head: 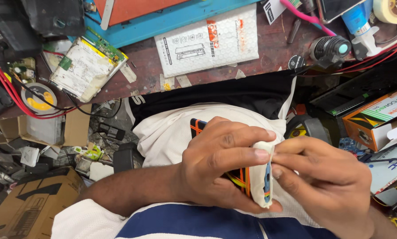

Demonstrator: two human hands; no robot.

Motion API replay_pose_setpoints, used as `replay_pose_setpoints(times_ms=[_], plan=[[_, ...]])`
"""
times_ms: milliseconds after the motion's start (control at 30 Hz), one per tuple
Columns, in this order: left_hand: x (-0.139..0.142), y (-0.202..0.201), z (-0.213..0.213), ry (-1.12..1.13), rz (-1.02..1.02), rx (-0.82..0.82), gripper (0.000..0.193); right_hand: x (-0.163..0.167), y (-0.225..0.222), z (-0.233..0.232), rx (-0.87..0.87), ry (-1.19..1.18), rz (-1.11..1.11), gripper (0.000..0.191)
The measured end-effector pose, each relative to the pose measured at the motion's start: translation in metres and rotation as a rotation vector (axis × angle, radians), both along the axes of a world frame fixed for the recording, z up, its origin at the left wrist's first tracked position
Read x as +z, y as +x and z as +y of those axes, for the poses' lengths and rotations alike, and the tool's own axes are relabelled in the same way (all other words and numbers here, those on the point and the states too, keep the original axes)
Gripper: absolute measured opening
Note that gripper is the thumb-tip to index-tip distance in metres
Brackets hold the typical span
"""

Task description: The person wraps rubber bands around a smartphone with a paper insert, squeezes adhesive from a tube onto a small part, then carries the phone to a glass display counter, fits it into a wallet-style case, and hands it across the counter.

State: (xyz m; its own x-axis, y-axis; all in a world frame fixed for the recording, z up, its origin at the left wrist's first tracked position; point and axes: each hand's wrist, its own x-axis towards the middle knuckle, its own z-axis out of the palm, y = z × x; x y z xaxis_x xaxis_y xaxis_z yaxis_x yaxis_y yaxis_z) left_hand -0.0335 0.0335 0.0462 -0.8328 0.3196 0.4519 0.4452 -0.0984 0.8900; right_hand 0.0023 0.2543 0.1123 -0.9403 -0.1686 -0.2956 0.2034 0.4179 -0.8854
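My left hand (220, 163) grips a flat phone-shaped device (239, 179) with a black back and orange and green stripes, held on edge over my lap. A white cloth (266, 177) is wrapped over the device's edge. My right hand (322, 181) pinches that cloth at the top of the edge with thumb and fingers. Both hands meet in front of my white shirt (172, 132).
A brown workbench (145, 57) runs along the top with a white padded envelope (207, 40), an opened tablet with its battery showing (87, 67), red wires (8, 88), a small lamp (330, 48) and tape (391, 9). Cardboard boxes stand at left (25, 208) and right (378, 117).
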Motion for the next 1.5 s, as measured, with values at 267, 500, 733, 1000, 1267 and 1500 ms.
replay_pose_setpoints(times_ms=[267, 500, 733, 1000, 1267, 1500], plan=[[-0.011, -0.009, -0.003, -0.117, 0.198, 0.031, 0.075, -0.007, 0.013, 0.003, -0.141, -0.159, -0.052, 0.040], [-0.018, -0.017, 0.006, -0.135, 0.318, 0.209, 0.071, -0.019, 0.010, -0.009, 0.005, -0.261, 0.256, 0.119], [-0.013, -0.022, 0.023, -0.098, 0.509, 0.418, 0.080, -0.019, 0.007, 0.009, -0.014, -0.264, 0.170, 0.123], [0.016, -0.016, 0.012, -0.024, -0.096, 0.024, 0.062, -0.032, -0.008, 0.024, 0.106, -0.122, 0.357, 0.118], [0.015, -0.013, 0.004, -0.031, -0.142, 0.089, 0.040, -0.050, -0.012, 0.012, -0.031, -0.212, 0.360, 0.128], [0.012, -0.016, 0.004, -0.039, -0.095, 0.047, 0.040, -0.056, -0.011, 0.024, 0.045, -0.393, 0.247, 0.122]])
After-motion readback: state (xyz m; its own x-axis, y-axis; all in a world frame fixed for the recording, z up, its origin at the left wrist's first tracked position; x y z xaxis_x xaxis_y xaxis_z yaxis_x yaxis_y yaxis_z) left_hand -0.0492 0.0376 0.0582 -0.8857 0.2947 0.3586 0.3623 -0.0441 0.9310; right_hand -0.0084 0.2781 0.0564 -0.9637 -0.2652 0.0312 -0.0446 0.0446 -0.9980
